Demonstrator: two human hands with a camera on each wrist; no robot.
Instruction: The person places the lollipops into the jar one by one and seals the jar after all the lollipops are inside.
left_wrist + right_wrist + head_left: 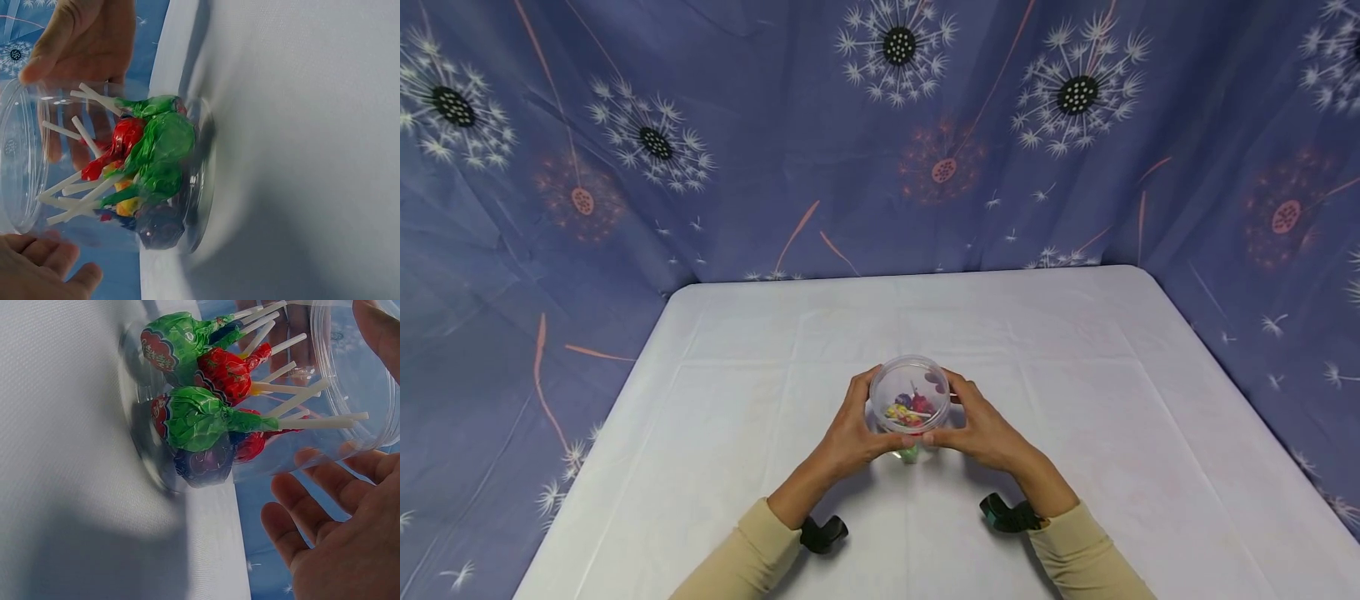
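Note:
A clear plastic jar (910, 364) sits between both hands near the middle of the table, upright with its base at the cloth. Inside are several lollipops (169, 140) in green, red, yellow and dark purple wrappers, white sticks pointing upward. My left hand (850, 437) grips the jar's left side near the top, thumb at the front. On the opposite side my right hand (988, 429) holds it the same way, fingers (334, 481) curved round the wall. The thick round rim (322, 337) shows, but I cannot tell whether a lid covers it.
A white cloth covers the table (760, 333). Behind and beside it hangs a blue curtain (760, 150) with dandelion prints. Dark wrist devices (823, 534) show under both sleeves, close to the tabletop.

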